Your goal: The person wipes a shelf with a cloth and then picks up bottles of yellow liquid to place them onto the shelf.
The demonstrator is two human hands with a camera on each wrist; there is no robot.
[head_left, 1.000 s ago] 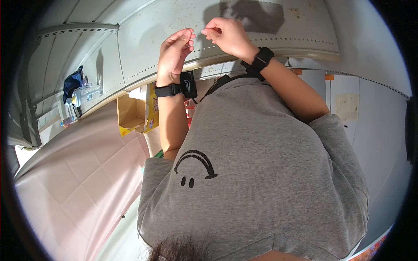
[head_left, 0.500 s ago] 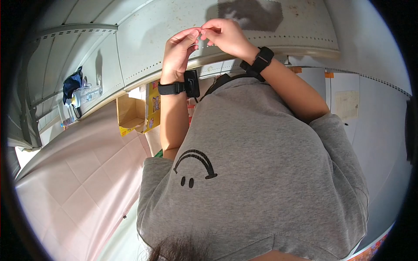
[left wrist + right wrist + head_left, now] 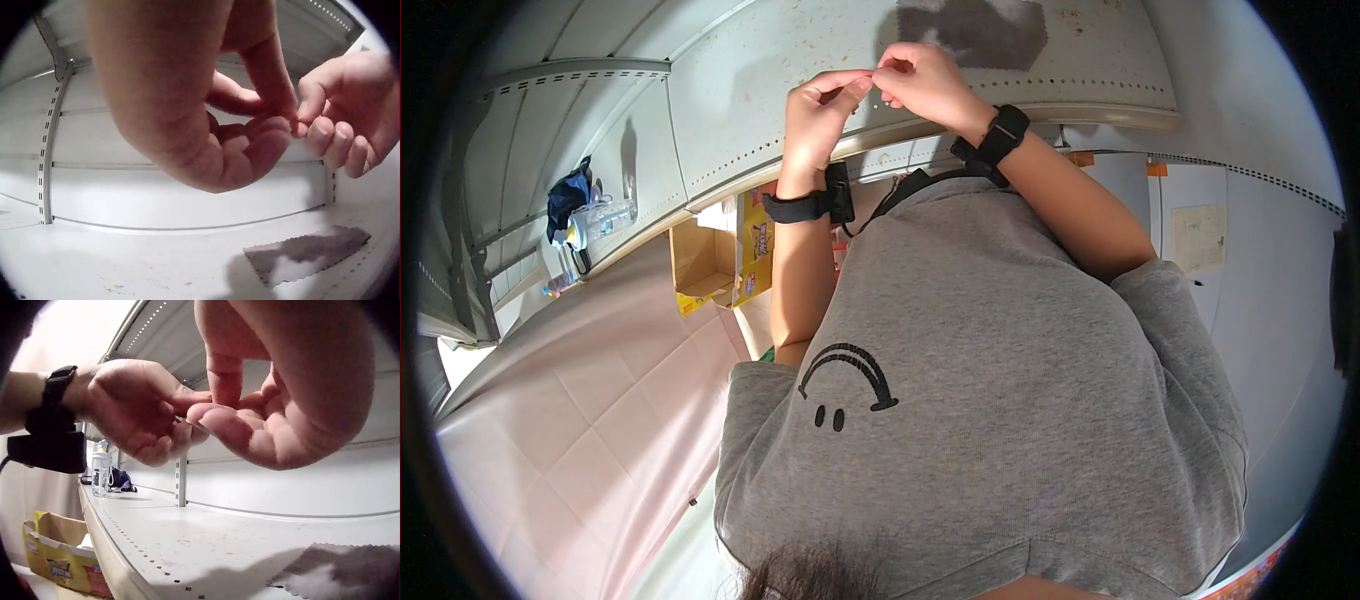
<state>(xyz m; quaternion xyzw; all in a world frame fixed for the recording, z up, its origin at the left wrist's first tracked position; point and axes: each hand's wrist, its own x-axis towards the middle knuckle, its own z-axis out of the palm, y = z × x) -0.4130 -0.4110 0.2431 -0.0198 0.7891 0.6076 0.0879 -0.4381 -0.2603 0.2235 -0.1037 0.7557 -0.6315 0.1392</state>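
Note:
Above the pale metal shelf (image 3: 1100,65), both hands meet at the tips of thumb and forefinger. My left hand (image 3: 815,125) pinches with its other fingers loosely bent, palm side showing in the right wrist view. From the right, my right hand (image 3: 928,88) pinches against it, its remaining fingers curled in. Whatever sits between the fingertips is tiny and hidden, and I cannot tell what it is. Below the hands a grey piece of cloth (image 3: 309,253) with zigzag-cut edges lies flat on the shelf, partly in the hands' shadow.
A clear bottle (image 3: 100,472) and a dark blue cloth item (image 3: 568,202) stand farther left on the shelf. Below the shelf's front edge is an opened yellow carton (image 3: 755,250). A slotted upright (image 3: 49,150) and back panels close off the rear.
A second ago the hands were slightly apart. My left hand has moved right and its fingertips have met those of my right hand, which has hardly moved.

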